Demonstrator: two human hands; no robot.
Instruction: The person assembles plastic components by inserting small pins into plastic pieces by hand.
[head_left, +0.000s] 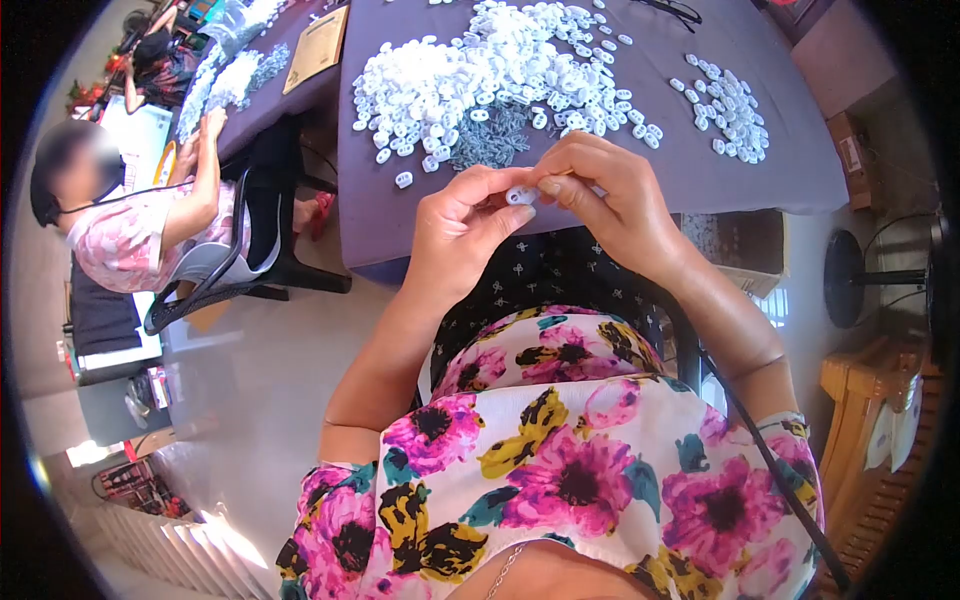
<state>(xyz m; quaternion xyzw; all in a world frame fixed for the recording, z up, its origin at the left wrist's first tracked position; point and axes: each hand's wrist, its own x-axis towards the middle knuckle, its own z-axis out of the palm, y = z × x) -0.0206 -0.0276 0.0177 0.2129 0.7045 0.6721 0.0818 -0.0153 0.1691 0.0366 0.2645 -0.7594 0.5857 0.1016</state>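
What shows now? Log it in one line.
left hand: holding white piece; right hand: pinched fingers at its end; large white pile: table, ahead; gray pieces: pile's near edge; small white pile: farther right

A purple-grey cloth covers the table (800, 185), bearing a large heap of white oval pieces (450, 85). Around that heap's centre, small grey pieces (490, 140) bunch at six o'clock, one stray white piece (403, 180) sits at seven, dark-framed glasses (680, 12) at one, and a smaller white cluster (735, 115) at three.
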